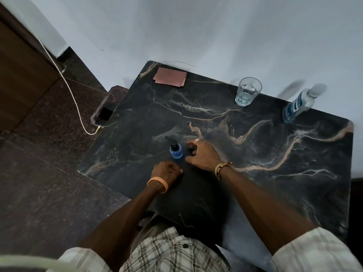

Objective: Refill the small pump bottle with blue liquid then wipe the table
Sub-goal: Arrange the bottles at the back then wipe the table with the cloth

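Note:
The small pump bottle (177,152) stands upright near the table's front left, blue inside, with a black pump head on top. My right hand (204,155) lies just right of it, fingers spread, thumb tip close to its base, not gripping it. My left hand (166,170) rests on the table just below the bottle, fingers curled in with nothing visible in them. A large clear bottle (300,104) with a blue label and a little blue liquid stands at the far right corner. A folded pink cloth (170,77) lies at the far left corner of the dark marble table (265,173).
A glass (247,91) with some water stands at the back near the wall. A phone (106,113) on a white cable lies on a lower ledge left of the table. White wall behind, dark stone floor to the left.

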The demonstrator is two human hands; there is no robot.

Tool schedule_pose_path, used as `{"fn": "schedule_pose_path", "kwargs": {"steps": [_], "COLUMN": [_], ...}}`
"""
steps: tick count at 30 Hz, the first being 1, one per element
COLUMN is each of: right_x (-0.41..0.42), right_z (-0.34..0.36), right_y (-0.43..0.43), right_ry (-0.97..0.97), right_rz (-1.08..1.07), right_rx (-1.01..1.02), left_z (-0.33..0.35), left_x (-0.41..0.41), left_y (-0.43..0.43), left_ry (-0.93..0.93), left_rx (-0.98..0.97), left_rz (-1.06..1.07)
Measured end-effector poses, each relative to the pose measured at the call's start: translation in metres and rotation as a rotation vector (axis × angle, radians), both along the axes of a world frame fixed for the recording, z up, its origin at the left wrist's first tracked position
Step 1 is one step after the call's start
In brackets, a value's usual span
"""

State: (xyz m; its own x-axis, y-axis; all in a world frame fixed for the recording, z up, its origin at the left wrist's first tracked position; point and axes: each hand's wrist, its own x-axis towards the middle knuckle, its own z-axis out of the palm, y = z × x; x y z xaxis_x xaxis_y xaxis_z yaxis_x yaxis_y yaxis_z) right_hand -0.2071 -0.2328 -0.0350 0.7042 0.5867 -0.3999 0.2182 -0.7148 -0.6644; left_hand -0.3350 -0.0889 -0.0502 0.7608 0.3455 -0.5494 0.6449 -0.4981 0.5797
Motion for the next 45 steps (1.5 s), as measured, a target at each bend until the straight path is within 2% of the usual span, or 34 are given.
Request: {"fn": "schedule_pose_path", "kwargs": {"steps": [4,11,15,21,27,32,39,45], "right_x": [-0.004,-0.014,-0.028,-0.044,-0.043,-0.026,0.025,0.066], "right_z": [0.000,0.004,0.002,-0.002,0.004,0.024,0.050,0.076], "right_y": [0.007,0.015,0.021,0.029,0.034,0.041,0.053,0.062], "right_ry": [-0.007,0.030,0.051,0.052,0.024,-0.040,-0.051,-0.232], "right_rz": [0.012,-0.057,-0.116,-0.257,-0.246,-0.303,-0.539,-0.644], "right_rx": [0.008,0.057,0.118,0.167,0.142,0.177,0.308,0.347], "left_z": [0.006,0.013,0.013,0.012,0.001,0.012,0.047,0.067], "left_x": [-0.001,0.020,0.028,0.041,0.055,0.082,0.142,0.189], "left_y": [0.021,0.035,0.042,0.054,0.065,0.071,0.071,0.070], "left_ry": [-0.082,-0.209,-0.241,-0.307,-0.313,-0.341,-0.432,-0.526], "left_rx": [0.046,-0.070,-0.090,0.018,-0.013,-0.081,-0.153,-0.163], "left_rz": [0.119,0.043,-0.044,-0.231,-0.339,-0.337,-0.294,-0.295]}}
